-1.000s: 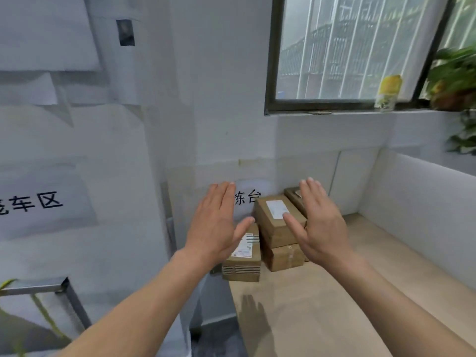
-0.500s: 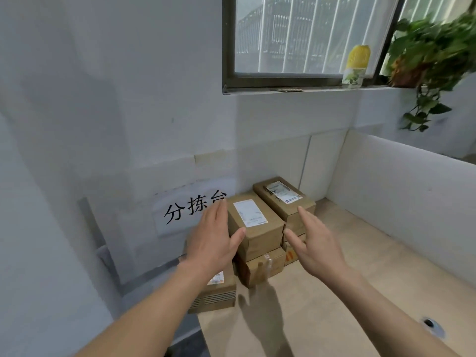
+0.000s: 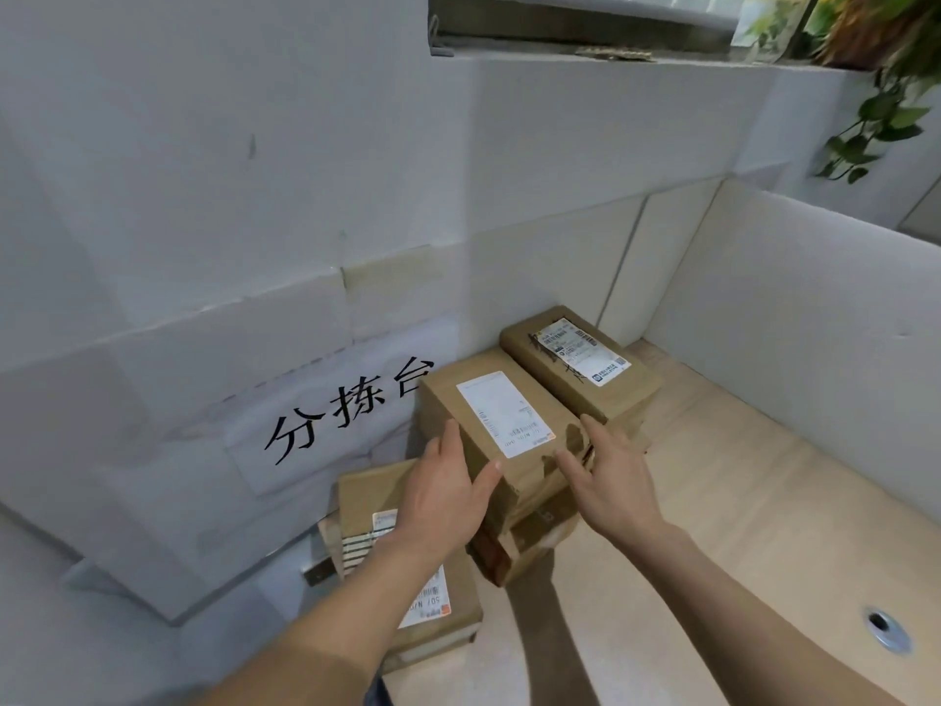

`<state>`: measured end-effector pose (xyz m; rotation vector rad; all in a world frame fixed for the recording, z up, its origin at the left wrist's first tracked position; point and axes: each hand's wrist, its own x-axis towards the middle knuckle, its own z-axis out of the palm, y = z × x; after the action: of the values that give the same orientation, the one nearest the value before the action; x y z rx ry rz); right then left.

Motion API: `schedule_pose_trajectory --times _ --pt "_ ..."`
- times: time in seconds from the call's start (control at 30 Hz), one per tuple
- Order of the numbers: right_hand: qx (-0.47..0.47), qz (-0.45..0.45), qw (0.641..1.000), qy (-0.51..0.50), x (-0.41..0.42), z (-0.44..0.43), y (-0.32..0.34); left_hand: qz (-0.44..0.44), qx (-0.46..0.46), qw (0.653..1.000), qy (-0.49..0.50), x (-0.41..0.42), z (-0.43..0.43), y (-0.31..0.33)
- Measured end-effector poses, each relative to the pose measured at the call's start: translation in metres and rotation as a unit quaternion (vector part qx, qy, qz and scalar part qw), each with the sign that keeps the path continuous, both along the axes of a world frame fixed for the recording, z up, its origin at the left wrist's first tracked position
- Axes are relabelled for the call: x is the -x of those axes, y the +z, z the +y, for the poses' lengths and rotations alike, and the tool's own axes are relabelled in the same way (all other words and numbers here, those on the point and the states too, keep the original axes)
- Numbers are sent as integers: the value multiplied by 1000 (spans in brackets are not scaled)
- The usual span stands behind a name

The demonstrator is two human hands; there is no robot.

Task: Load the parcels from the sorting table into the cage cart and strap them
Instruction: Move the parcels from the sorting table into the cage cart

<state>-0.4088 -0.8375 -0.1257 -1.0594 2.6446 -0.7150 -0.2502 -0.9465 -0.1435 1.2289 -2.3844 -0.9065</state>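
Several brown cardboard parcels sit in the far left corner of the sorting table (image 3: pixel 738 527). The top middle parcel (image 3: pixel 489 415), with a white label, rests on a lower parcel (image 3: pixel 524 547). My left hand (image 3: pixel 443 486) lies flat against that top parcel's left side, thumb on its near edge. My right hand (image 3: pixel 611 476) reaches its right side with straight fingers, touching or nearly touching. Another labelled parcel (image 3: pixel 575 364) lies just behind to the right. A flatter parcel (image 3: pixel 407 568) sits low at the left, partly under my left forearm. The cage cart is out of view.
White partition walls (image 3: pixel 789 308) close the table at the back and right. A paper sign (image 3: pixel 336 415) with black characters hangs on the left wall. A cable grommet hole (image 3: pixel 883 626) is in the tabletop at right. A plant (image 3: pixel 876 94) hangs from the window sill.
The view has closed in on the parcels. Both hands moved forward from open air and now flank the top middle parcel, the left one touching its side.
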Motion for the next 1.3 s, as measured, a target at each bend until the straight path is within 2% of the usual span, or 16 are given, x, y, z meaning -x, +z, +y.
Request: schedule_pose_trajectory --times 0.23,0.33,0.47,0.67,0.87,1.07,1.3 --pt "50 -19 998 -45 2 -10 -14 43 -86 995 15 6 -8 -13" --pt "22 -52 998 -14 -4 -10 -15 70 -121 989 39 7 -9 -14" --pt "33 -110 993 32 -14 -10 -11 85 -143 985 55 9 0 -9" --pt "91 -86 992 22 -25 8 9 131 -91 986 58 -7 24 13" --pt "210 -48 975 48 -46 50 40 160 -24 986 47 -41 77 57" --pt "302 -5 943 139 -82 119 79 161 95 981 53 -90 156 104" --pt "315 88 907 266 -137 172 113 153 171 968 97 -164 231 139"
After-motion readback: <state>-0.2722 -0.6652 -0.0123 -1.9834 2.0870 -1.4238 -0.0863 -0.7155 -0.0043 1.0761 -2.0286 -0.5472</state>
